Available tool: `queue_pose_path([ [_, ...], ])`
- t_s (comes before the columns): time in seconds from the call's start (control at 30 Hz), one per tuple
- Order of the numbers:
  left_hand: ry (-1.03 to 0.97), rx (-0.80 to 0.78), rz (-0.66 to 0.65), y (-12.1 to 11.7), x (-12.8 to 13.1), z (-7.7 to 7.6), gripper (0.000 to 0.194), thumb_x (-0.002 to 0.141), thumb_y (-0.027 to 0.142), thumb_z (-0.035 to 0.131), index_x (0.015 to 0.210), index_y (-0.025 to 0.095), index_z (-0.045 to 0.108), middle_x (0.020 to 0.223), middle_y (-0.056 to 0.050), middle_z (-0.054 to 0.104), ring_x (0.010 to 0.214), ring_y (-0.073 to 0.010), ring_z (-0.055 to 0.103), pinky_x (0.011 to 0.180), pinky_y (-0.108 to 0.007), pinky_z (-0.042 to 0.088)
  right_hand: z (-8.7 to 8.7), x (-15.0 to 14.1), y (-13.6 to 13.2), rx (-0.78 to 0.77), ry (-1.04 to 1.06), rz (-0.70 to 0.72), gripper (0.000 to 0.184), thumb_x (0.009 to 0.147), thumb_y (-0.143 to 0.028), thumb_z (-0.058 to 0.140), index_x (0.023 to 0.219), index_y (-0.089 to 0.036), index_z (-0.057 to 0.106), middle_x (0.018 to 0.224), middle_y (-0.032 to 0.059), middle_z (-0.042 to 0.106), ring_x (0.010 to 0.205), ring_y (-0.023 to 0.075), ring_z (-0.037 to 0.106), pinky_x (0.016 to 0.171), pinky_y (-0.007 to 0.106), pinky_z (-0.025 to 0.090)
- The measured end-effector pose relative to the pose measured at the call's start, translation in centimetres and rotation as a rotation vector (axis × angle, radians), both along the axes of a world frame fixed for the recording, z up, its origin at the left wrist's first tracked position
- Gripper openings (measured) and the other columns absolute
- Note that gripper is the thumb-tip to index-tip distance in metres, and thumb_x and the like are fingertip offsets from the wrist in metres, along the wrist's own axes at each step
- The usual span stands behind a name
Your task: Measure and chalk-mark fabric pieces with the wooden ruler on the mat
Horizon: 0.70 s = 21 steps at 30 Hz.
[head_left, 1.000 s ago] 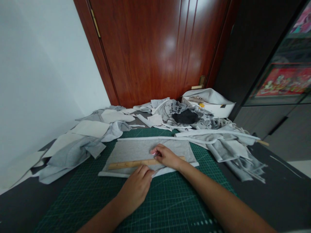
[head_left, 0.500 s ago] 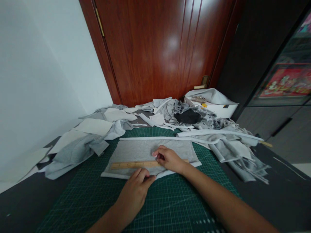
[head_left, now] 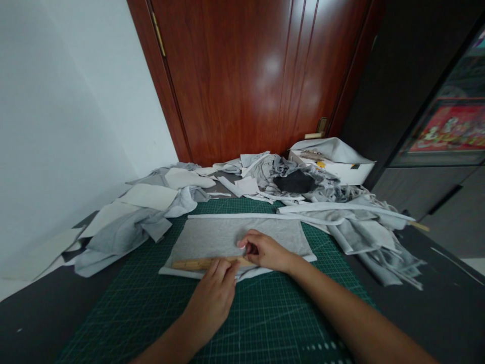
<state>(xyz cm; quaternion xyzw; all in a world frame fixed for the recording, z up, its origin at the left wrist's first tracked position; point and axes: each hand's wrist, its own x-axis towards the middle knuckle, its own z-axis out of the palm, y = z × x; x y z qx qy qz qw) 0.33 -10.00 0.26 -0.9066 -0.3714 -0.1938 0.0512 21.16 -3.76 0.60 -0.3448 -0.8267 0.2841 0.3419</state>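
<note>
A light grey piece of fabric (head_left: 220, 235) lies flat on the green cutting mat (head_left: 265, 313), its near edge showing a white band. Across its near part rests a wooden ruler (head_left: 187, 264). My left hand (head_left: 214, 288) is closed at the fabric's near edge, fingers and thumb on the ruler. My right hand (head_left: 267, 251) is bent over the cloth at the ruler's right part, hiding that end. Its thumb and forefinger pinch a small whitish thing, mostly covered and too small to name.
Grey and white cloth pieces (head_left: 121, 237) are heaped at left. More scraps and strips (head_left: 356, 232) lie at right, a wooden stick end (head_left: 420, 226) poking out. Behind stand a white box (head_left: 350, 172) with cloth over it, a door (head_left: 227, 76) and a dark cabinet (head_left: 428, 187).
The ruler has shifted closer to the fabric's near edge, with my left fingers now on it. My right hand has moved slightly toward me. The view has turned a little left.
</note>
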Motion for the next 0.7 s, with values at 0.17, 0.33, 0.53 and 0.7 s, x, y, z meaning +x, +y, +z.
queue_pose_path([
  [0.17, 0.043, -0.051, 0.017, -0.2, 0.3, 0.4, 0.038, 0.086, 0.005, 0.041, 0.119, 0.016, 0.057, 0.103, -0.010, 0.056, 0.097, -0.0235, 0.053, 0.089, -0.042, 0.050, 0.1, -0.1, -0.2, 0.018, -0.045, -0.008, 0.036, 0.070, -0.001, 0.059, 0.101, -0.018, 0.060, 0.091, 0.0004, 0.051, 0.073, 0.0105, 0.056, 0.069, 0.023, 0.047],
  [0.33, 0.009, -0.010, 0.017, 0.0, 0.3, 0.4, 0.040, 0.084, 0.004, 0.040, 0.118, 0.017, 0.056, 0.120, -0.011, 0.054, 0.112, -0.0254, 0.050, 0.098, -0.046, 0.045, 0.0, -0.2, -0.2, 0.011, -0.041, 0.006, 0.036, 0.070, -0.002, 0.060, 0.102, -0.018, 0.060, 0.094, 0.0011, 0.051, 0.075, 0.0109, 0.056, 0.071, 0.024, 0.048],
  [0.53, 0.090, -0.008, -0.012, 0.4, 0.2, -0.8, 0.051, 0.082, 0.001, 0.036, 0.127, 0.018, 0.050, 0.135, -0.009, 0.052, 0.127, -0.0249, 0.043, 0.107, -0.050, 0.034, -0.7, 0.8, 1.2, 0.037, -0.006, -0.070, 0.032, 0.072, 0.000, 0.056, 0.099, -0.017, 0.060, 0.095, 0.0036, 0.053, 0.080, 0.0134, 0.056, 0.077, 0.028, 0.048],
  [0.7, 0.157, -0.077, -0.013, 0.4, 0.2, -0.4, 0.050, 0.090, 0.010, 0.039, 0.136, 0.027, 0.044, 0.142, -0.005, 0.048, 0.132, -0.0269, 0.038, 0.107, -0.056, 0.028, -1.6, 3.3, 3.0, -0.001, 0.067, -0.218, 0.029, 0.073, -0.004, 0.056, 0.099, -0.016, 0.062, 0.096, 0.0055, 0.057, 0.084, 0.0161, 0.057, 0.079, 0.032, 0.047],
])
